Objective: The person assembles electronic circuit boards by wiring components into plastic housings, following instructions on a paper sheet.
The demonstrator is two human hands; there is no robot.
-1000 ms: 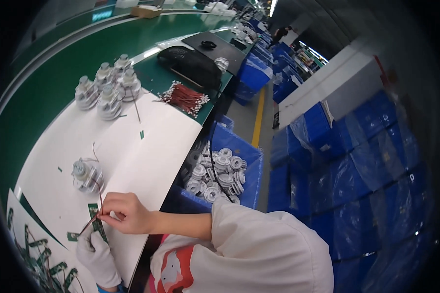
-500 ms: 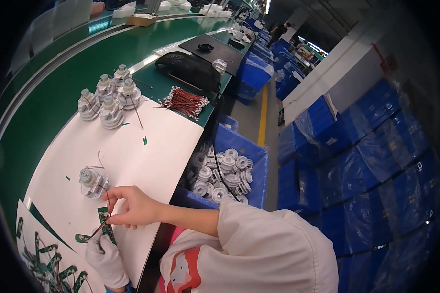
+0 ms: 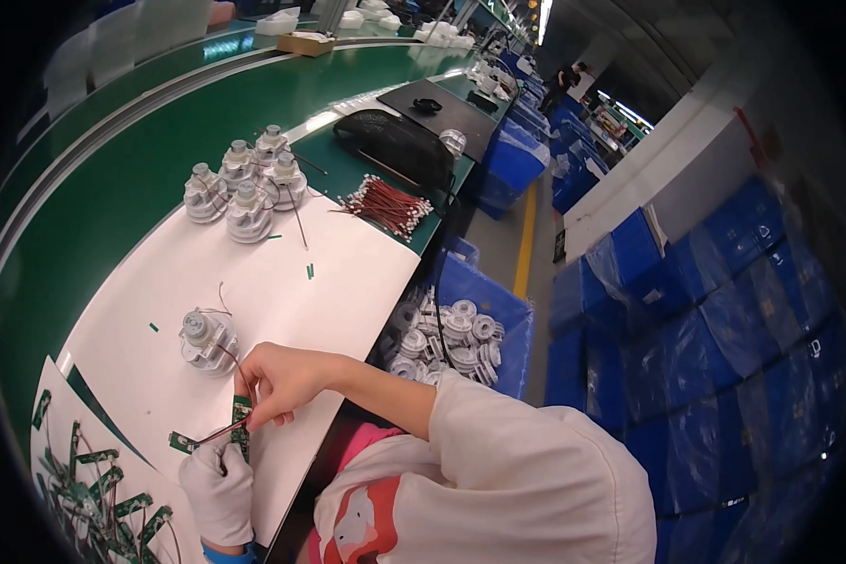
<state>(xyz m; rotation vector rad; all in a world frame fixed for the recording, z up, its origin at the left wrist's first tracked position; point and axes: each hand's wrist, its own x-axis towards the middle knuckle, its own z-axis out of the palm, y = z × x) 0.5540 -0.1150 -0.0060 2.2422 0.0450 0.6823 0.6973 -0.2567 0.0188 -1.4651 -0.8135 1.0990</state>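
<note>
My left hand (image 3: 218, 489), in a white glove, is closed on a small green circuit board (image 3: 241, 428) near the table's front edge. Another green board (image 3: 181, 441) sticks out just left of its fingers. My bare right hand (image 3: 282, 381) pinches thin dark red wires (image 3: 224, 431) that run across toward the gloved fingers; their ends are hidden there. Just beyond the right hand stands a white round unit with a grey top (image 3: 207, 340), a thin wire running from it toward the right fingers.
Several similar white units (image 3: 247, 214) stand farther back. Red wires with white plugs (image 3: 390, 207) lie beside a black bag (image 3: 395, 146). More circuit boards (image 3: 94, 489) are heaped at lower left. A blue bin (image 3: 512, 348) of white parts stands right of the table.
The whole view has shifted, so the table appears farther right. My right fingertips have drawn slightly right, away from the white unit. Both hands keep their grip.
</note>
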